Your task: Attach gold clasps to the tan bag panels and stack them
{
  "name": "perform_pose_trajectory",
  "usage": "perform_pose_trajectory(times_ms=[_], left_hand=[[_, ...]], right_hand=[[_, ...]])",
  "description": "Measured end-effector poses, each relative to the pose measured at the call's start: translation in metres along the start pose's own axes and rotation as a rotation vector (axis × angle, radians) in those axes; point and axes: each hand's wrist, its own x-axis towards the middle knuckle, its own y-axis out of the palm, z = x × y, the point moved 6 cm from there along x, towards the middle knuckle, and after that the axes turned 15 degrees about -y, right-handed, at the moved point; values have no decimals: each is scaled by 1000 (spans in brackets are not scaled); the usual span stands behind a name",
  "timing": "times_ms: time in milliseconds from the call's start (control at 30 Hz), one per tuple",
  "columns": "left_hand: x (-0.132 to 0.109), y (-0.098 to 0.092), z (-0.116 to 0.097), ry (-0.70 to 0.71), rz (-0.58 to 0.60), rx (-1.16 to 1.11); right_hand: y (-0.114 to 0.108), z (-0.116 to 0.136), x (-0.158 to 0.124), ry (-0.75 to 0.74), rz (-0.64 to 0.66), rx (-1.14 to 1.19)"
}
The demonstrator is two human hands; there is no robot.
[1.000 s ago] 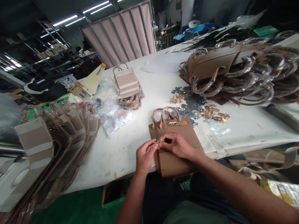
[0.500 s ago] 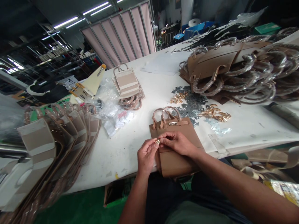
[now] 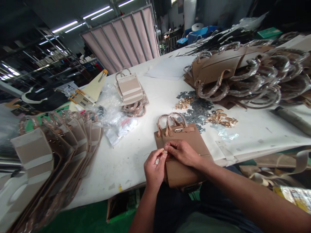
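Two bare hands meet at the near edge of the white table in the head view. The left hand and the right hand both pinch a small gold fitting between thumb and fingertips, the other fingers curled in. The fitting sits just above the left edge of a tan bag, which lies flat under the right hand with its two wrapped handles pointing to the far side and a gold clasp on its strap.

Just beyond the bag lie grey metal plates, with a loose pile of gold hardware to their right and a smaller gold pile to their left. A heap of tan bags with film-wrapped handles fills the far right. A short stack of beige striped bags lies at the far middle, with clear plastic bags near it. A row of bags stands along the near left edge. A pink folding screen stands behind the table.
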Motion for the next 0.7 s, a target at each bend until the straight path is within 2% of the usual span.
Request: perform_pose_trajectory(times_ms=[167, 333, 467, 567, 633, 700], left_hand=[[4, -2, -1, -67, 16, -200], [9, -2, -1, -97, 79, -372], [6, 1, -4, -95, 129, -269], [4, 0, -9, -114, 66, -109], [5, 1, -15, -124, 48, -21], [10, 5, -25, -106, 91, 19]], right_hand=[[-3, -3, -1, 8, -47, 48], [3, -1, -1, 6, 37, 185], [-2, -2, -2, 72, -69, 291], [-9, -1, -3, 60, -184, 264], [-10, 1, -4, 50, -193, 259], [-6, 3, -4, 36, -146, 279]])
